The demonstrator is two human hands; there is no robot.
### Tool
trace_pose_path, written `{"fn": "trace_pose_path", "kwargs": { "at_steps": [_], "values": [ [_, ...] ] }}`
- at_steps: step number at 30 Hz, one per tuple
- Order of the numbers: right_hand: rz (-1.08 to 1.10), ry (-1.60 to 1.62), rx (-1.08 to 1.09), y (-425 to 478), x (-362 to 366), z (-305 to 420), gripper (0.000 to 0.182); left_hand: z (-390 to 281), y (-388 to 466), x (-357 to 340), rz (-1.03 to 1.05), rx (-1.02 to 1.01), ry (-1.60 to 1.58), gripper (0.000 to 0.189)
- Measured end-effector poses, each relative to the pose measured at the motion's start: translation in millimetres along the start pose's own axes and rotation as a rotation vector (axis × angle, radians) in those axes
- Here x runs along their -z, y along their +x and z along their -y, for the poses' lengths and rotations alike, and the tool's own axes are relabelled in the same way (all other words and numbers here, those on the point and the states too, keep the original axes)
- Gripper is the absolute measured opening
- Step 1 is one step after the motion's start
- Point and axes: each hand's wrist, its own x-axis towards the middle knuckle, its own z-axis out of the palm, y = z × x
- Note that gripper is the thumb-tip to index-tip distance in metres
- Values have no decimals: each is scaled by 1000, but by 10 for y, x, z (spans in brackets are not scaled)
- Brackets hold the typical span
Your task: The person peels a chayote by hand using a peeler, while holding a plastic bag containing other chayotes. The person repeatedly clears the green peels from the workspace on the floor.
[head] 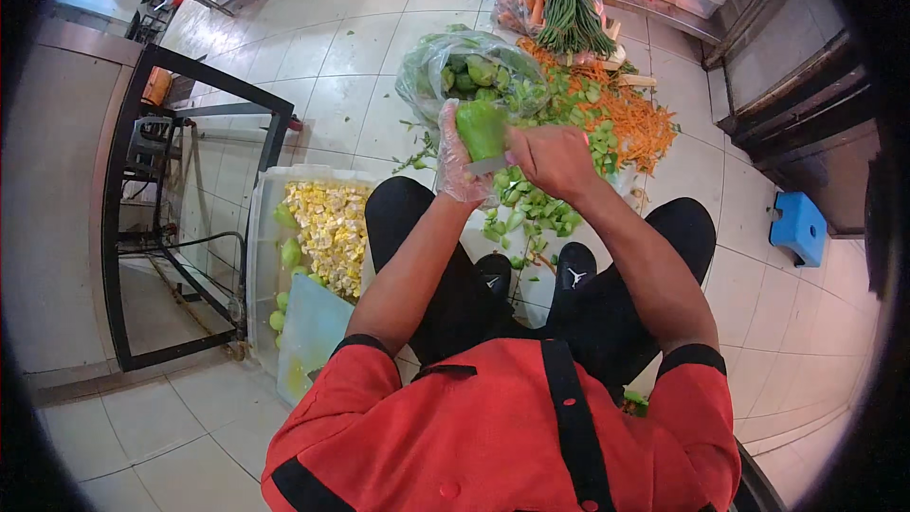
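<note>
My left hand, in a clear plastic glove, holds a green vegetable, perhaps a chayote, upright. Bare, my right hand is closed around the handle of a knife, whose blade lies against the vegetable's lower part. Slight blur covers the vegetable's right edge. Just beyond my hands, a clear plastic bag holds several green vegetables. Green peelings are strewn on the floor below my hands, and orange shavings lie to the right of the bag.
On the left stands a plastic bin with yellow-and-white cubes, whole green vegetables and a translucent board. A black metal frame is beside it. Long beans lie over bagged carrots. A blue stool stands right.
</note>
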Motion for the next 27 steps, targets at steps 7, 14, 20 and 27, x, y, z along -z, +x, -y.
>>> {"fn": "trace_pose_path", "kwargs": {
  "at_steps": [7, 14, 20, 27],
  "values": [
    [19, -150, 10, 19, -44, -80, 49, 12, -40, -30, 51, 8, 108, 55],
    [-82, -144, 14, 96, -42, -147, 47, 68, -47, -16, 69, 12, 106, 57],
    [-79, -163, -215, 185, -70, -370, 51, 89, -40, -22, 46, 125, 118, 57],
    [99, 27, -445, 222, 131, -606, 59, 68, -47, -50, 82, 54, 232, 61]
  ]
}}
